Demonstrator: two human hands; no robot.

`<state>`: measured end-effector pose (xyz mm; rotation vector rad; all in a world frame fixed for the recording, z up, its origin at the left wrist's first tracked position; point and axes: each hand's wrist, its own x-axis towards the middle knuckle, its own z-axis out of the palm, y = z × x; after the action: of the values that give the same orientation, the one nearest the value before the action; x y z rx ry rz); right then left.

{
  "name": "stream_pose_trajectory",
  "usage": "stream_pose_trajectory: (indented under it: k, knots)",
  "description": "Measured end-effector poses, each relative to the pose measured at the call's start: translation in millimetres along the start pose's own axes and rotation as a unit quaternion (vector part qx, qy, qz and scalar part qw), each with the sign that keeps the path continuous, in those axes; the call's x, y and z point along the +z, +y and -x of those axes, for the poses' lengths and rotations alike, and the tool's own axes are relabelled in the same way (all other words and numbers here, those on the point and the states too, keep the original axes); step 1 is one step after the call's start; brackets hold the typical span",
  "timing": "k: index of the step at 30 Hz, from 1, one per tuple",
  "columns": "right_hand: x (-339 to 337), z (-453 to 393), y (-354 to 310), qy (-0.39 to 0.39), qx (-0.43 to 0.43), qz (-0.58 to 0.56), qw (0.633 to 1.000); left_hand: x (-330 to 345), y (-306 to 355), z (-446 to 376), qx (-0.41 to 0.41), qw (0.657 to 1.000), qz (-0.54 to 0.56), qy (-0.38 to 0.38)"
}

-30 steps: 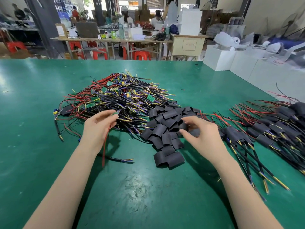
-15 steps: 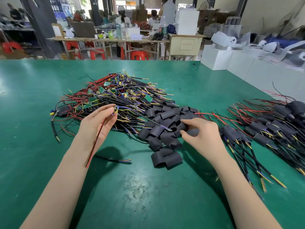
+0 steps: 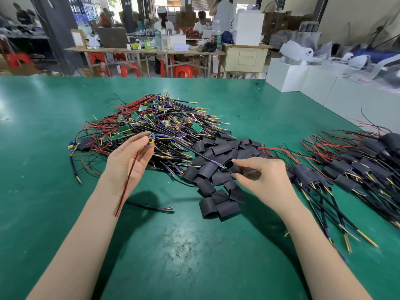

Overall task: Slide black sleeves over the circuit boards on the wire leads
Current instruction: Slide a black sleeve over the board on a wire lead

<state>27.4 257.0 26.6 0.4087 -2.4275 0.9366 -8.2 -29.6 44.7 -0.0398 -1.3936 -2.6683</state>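
1. Green matte bench (image 3: pixel 54 191) fills the view; both bare forearms come in from 6 o'clock.
2. Left hand (image 3: pixel 127 161), palm up: grip pinches one wire lead with a small circuit board (image 3: pixel 150 140) between thumb and fingertips. The board end sits at the fingertips; a thin red-and-black wire pair (image 3: pixel 126 185) runs back across the palm and wrist toward 6 o'clock.
3. From that pinch a black cable (image 3: pixel 194 152) runs toward 4 o'clock, its blue and yellow tips reaching the mouth of the sleeve in the right hand.
4. Right hand (image 3: pixel 263 180), at 3 o'clock of the left: grip pinches one short black tubular sleeve (image 3: pixel 232 166) between thumb and forefinger, open end facing the cable tips. Whether the tips are inside yet I cannot tell.
5. Loose pile of black sleeves (image 3: pixel 216 185) lies between the hands, spreading from 12 to 6 o'clock of the held sleeve, touching the right hand's fingers.
6. Tangled heap of unsleeved leads with red, black, yellow and purple wires and green boards (image 3: pixel 160 124) lies at 12 o'clock of the left hand, touching the sleeve pile at its 4 o'clock edge.
7. Sleeved leads (image 3: pixel 346 172) lie in a spread at 3 o'clock of the right hand, black sleeves on, cable ends pointing toward 5 o'clock.
8. One stray black cable stub (image 3: pixel 151 207) lies on the bench at 5 o'clock of the left wrist.
9. White boxes (image 3: pixel 287 75) stand at 2 o'clock beyond the bench edge; red stools (image 3: pixel 185 71) and people at tables at 12 o'clock.
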Motion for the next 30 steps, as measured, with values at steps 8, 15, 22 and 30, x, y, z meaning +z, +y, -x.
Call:
stream_pose_trajectory:
  k: [8, 15, 22, 30]
  knots:
    - [1, 1, -4, -0.033, -0.016, 0.017, 0.999, -2, 1, -1, -0.004, 1.000, 0.011, -0.005]
    - [1, 3, -10, -0.039, -0.020, 0.011, 0.999, -3, -4, -2, -0.002, 1.000, -0.024, -0.013]
    - [-2, 1, -11, 0.021, -0.012, 0.023, 0.999, -9, -2, 0, 0.022, 0.996, -0.076, -0.028]
    - [-5, -2, -17, 0.034, 0.060, -0.105, 0.992, -8, 1, 3, 0.049, 0.992, -0.112, -0.038]
